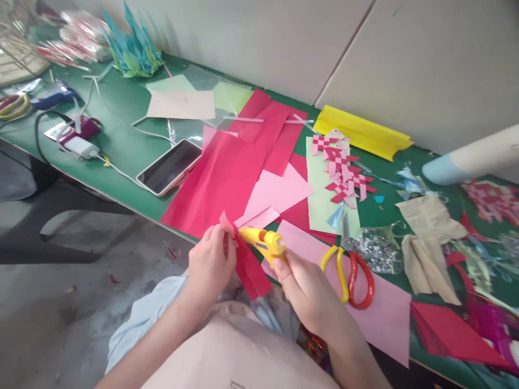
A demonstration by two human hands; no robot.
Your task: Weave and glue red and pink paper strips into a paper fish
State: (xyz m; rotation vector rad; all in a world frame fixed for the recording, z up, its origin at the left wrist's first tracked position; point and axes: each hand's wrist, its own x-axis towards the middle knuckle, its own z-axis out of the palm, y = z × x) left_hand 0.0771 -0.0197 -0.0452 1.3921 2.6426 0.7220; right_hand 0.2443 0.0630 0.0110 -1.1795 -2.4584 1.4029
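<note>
My left hand [213,254] pinches red paper strips [252,270] beside the bench [125,129], long axis slanting rightward to my lap; my right hand [304,281] grips the glue gun [265,245], nozzle aimed left at the pinch.

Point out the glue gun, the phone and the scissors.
Glue gun [263,243]: head view, on its yellow body.
Phone [168,167]: head view, on its dark screen.
Scissors [370,282]: head view, on the right side of the red handle loop.
</note>
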